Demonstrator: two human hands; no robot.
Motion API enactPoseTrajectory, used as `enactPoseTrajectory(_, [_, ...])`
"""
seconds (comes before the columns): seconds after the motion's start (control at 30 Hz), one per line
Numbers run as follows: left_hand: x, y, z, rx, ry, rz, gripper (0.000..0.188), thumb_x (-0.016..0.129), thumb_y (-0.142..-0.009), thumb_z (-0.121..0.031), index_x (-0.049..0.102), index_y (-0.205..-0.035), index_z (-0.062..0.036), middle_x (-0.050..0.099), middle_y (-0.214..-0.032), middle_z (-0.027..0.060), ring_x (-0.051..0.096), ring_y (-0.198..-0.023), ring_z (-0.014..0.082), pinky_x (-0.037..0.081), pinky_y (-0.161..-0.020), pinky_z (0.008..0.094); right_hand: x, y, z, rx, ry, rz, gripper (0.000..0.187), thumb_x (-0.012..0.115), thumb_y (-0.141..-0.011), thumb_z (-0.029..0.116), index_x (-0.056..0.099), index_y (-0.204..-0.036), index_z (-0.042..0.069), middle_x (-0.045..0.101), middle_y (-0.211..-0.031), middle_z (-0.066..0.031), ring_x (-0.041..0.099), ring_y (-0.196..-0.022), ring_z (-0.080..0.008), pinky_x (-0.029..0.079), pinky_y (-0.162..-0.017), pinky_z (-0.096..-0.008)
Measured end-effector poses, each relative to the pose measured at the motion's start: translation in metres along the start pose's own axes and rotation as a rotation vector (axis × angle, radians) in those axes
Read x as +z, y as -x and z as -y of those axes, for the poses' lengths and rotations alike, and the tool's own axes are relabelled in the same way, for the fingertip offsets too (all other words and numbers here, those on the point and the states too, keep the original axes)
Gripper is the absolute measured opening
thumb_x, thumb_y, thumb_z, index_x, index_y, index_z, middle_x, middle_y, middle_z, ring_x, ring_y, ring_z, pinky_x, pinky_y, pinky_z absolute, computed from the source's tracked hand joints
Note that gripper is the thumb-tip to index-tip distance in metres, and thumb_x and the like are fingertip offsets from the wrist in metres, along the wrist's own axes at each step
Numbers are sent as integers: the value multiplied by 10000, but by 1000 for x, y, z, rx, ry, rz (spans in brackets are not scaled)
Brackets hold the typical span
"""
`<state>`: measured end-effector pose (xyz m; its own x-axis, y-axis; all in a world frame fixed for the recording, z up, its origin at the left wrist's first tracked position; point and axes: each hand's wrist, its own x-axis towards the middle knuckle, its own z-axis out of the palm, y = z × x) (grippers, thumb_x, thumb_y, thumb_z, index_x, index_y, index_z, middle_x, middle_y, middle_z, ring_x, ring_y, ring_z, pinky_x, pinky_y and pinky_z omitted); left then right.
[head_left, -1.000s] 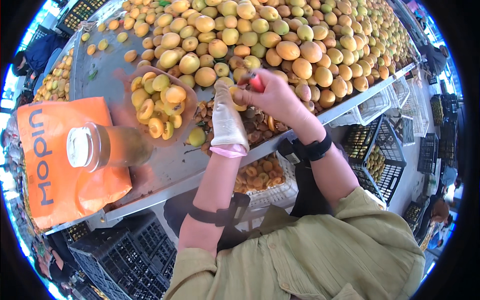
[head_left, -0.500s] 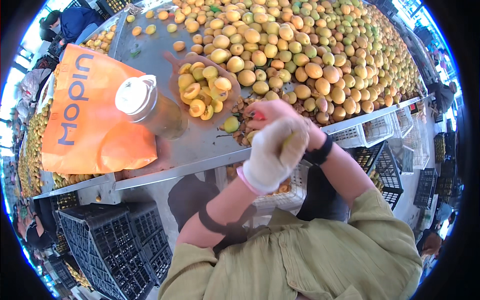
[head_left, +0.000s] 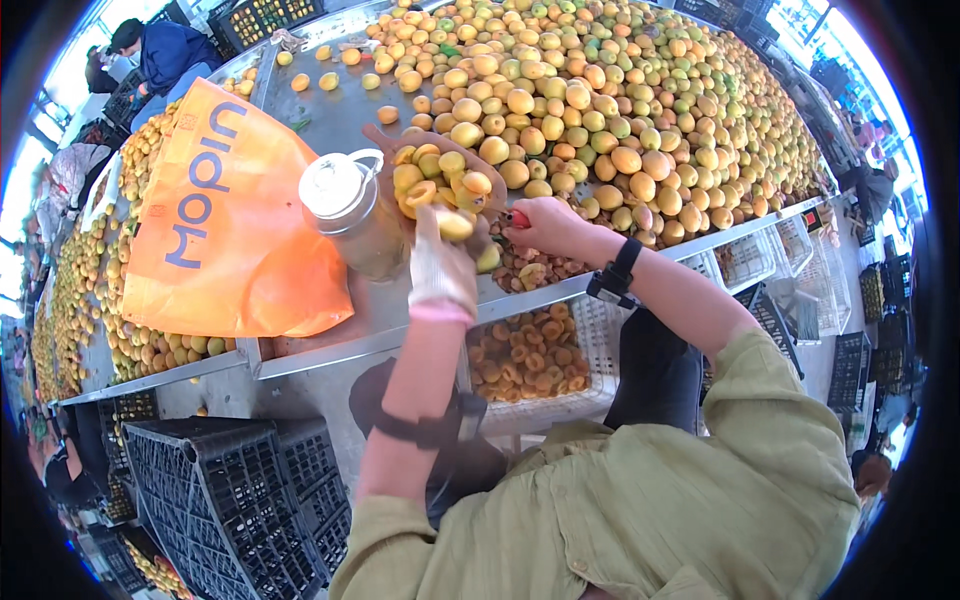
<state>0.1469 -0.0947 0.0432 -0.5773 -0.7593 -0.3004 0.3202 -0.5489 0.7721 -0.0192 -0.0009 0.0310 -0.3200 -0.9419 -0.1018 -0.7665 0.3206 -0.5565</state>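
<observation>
My left hand (head_left: 443, 268), in a white glove, is at the near side of a brown tray (head_left: 378, 136) heaped with yellow apricots, some cut open. Its fingers close on a yellow apricot (head_left: 456, 226), slightly blurred. A greenish apricot (head_left: 488, 259) lies just right of the glove. Bare, my right hand (head_left: 556, 230) grips a small tool by its red handle (head_left: 519, 218); its working end cannot be made out. Below that hand, brown pits and scraps (head_left: 535, 268) are spread along the table edge.
A lidded clear jar (head_left: 350, 210) and an orange bag (head_left: 235, 220) stand left of the tray. Whole apricots (head_left: 640, 150) pile across the metal table. A white crate (head_left: 590, 385) of apricot halves sits below its edge. Black crates (head_left: 225, 490) stand lower left.
My left hand has moved left, from beside my right hand to the tray, uncovering the crate of halves. My right hand keeps its grip on the red handle. The whole view has shifted slightly.
</observation>
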Motion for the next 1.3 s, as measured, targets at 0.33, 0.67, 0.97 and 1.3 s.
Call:
enactPoseTrajectory(0.33, [1,66,31,424,-398,120,286,487,-969,-216,596,-1141,-15,602,-1093,87,571,-996,157,451,-862,288,25,3,-3,67,21,24,359,688,-777,359,605,-879,25,642,-799,-163,631,-772,-332,487,-683,-412])
enactPoseTrajectory(0.67, [-14,89,108,-85,-400,484,223,579,-935,-168,638,-1047,16,647,-905,28,549,-763,70,455,-692,217,25,7,14,-147,299,245,342,707,-724,303,560,-897,48,629,-746,-160,622,-728,-357,483,-640,-432])
enactPoseTrajectory(0.97, [-12,87,114,-151,-354,479,180,575,-937,-174,645,-974,-13,602,-809,-18,502,-705,49,429,-654,198,-29,-43,49,-54,105,-143,441,713,-744,390,535,-973,57,612,-814,-164,605,-769,-350,468,-653,-424])
enactPoseTrajectory(1.3, [-14,89,109,-85,-730,631,290,587,-921,-323,645,-950,-41,642,-803,38,586,-742,137,456,-687,261,-51,-17,-54,57,502,-297,378,569,-841,376,537,-1018,43,632,-831,-167,615,-816,-366,477,-714,-451])
